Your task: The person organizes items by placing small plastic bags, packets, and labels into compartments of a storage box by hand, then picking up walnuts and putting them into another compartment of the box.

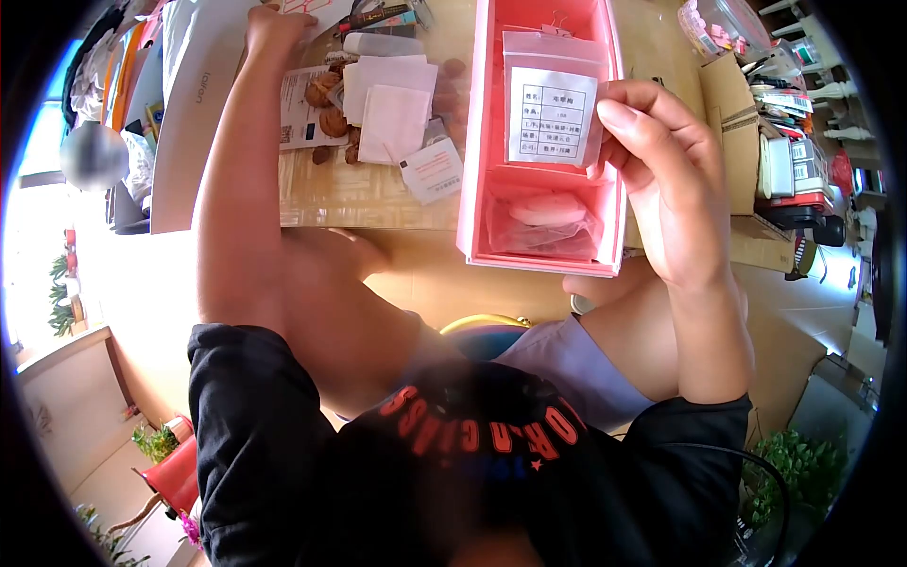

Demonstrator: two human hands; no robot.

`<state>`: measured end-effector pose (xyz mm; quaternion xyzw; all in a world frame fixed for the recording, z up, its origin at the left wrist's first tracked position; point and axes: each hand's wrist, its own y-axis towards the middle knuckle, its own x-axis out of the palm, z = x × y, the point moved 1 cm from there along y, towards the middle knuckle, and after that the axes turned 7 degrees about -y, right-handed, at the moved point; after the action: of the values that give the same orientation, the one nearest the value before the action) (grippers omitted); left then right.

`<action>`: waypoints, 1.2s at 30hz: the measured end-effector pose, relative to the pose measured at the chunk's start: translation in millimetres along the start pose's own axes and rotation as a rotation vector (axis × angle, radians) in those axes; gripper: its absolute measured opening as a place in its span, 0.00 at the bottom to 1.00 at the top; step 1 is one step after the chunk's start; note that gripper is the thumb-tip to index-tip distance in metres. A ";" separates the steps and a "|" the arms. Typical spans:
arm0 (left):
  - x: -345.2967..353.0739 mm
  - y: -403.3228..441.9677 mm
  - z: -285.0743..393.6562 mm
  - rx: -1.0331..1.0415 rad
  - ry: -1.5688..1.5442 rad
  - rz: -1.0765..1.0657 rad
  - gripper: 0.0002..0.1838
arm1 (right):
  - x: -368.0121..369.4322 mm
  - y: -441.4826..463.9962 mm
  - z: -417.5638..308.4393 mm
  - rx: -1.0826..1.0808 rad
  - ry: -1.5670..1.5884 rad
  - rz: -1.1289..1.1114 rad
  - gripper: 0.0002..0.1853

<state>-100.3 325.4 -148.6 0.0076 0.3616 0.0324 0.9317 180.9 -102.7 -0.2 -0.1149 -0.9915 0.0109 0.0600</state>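
My right hand (666, 156) pinches the right edge of a clear plastic bag (556, 47) with a printed label card (553, 115) inside. The bag hangs over a long pink box (477, 189). In the box's near compartment lies a pale pink item in a clear wrapper (546, 213). A small wire-like clip (556, 26) shows at the bag's top. Far off at the upper left, my left hand (279, 26) rests by a white sheet with red lines (316, 8). Its fingers are too small and partly cut off to read.
White paper slips (392, 118), walnuts (326, 104) and a white tag (433, 172) lie on the table (359, 203). A white box (184, 132) stands left. To the right are a cardboard box (727, 123) of packets and a clear tub (723, 28). My legs are below the table edge.
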 end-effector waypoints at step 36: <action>-55.8 -293.4 163.2 0.447 -0.935 -0.605 0.28 | -5.3 3.2 -1.9 -0.152 -0.119 0.012 0.09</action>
<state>-15.3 30.5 -1.5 0.1138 -0.1023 -0.3179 0.9357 187.0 -100.8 0.9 -0.1242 -0.9906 -0.0570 -0.0080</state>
